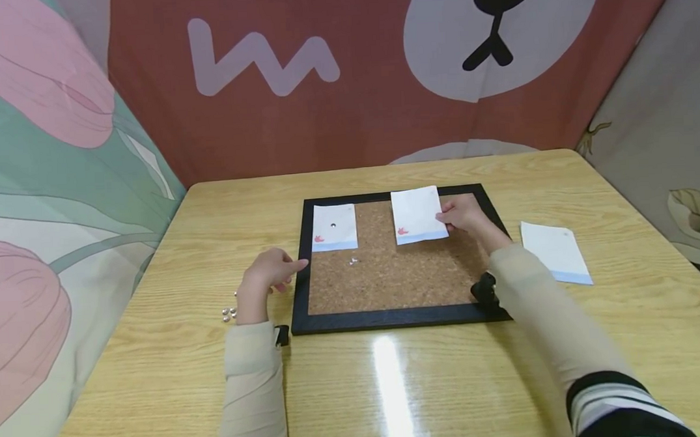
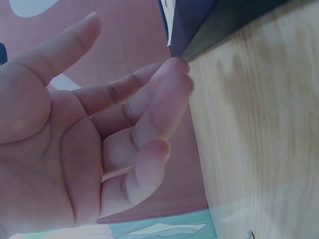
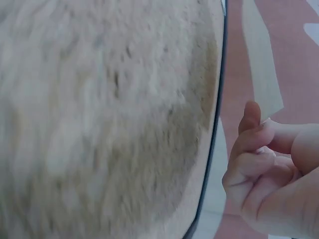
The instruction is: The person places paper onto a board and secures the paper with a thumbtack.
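A cork board (image 1: 394,278) in a black frame lies on the wooden table. My right hand (image 1: 464,215) pinches the right edge of a white note sheet (image 1: 418,209) with a blue bottom strip, held over the board's upper part. In the right wrist view, thumb and fingers of the right hand (image 3: 269,164) meet; the sheet is mostly out of sight. Another note sheet (image 1: 339,237) lies at the board's upper left with a pushpin in it. My left hand (image 1: 267,271) is beside the frame's left edge. Its fingers (image 2: 172,99) bend loosely, holding nothing.
Several small shiny pins (image 1: 228,314) lie on the table by the left wrist. A small clear and silvery piece (image 1: 354,261) sits on the cork below the pinned sheet. To the board's right lies a further note sheet (image 1: 555,252). Printed cloth (image 1: 299,129) hangs behind the table.
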The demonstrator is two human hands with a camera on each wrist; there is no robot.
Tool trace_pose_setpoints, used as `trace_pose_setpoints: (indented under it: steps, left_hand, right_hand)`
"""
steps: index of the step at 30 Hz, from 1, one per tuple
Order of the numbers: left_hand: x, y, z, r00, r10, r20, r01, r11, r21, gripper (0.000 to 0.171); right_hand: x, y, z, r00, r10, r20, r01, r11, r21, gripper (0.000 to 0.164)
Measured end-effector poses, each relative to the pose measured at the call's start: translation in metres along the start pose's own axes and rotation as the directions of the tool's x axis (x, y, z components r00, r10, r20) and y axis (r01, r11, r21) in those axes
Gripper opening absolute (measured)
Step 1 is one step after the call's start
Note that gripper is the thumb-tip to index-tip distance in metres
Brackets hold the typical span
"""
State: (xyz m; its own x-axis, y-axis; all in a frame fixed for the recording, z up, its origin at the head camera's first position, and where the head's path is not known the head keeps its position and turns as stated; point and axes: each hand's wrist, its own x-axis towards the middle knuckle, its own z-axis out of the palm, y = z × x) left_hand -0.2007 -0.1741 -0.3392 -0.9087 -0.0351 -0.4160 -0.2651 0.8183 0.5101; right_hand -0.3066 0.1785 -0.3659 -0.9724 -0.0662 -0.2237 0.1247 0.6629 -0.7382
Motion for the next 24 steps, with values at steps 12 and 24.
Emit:
trace_pose_setpoints:
  steps: [12,24]
  left_hand:
    - [0.0,-0.001,0.0,1.0,-0.012,0.002,0.012,1.0,0.007,0.049]
    - [0.0,-0.001,0.001,1.0,-0.022,0.006,0.022,1.0,-0.006,0.047]
  right_hand:
    - [0.014,-0.016,0.03,0.988,0.122,0.097,-0.128,0.99,0.056,0.015]
    - [0.022,-0.029,0.044,0.97,0.17,0.176,-0.205,0.957,0.206,0.01]
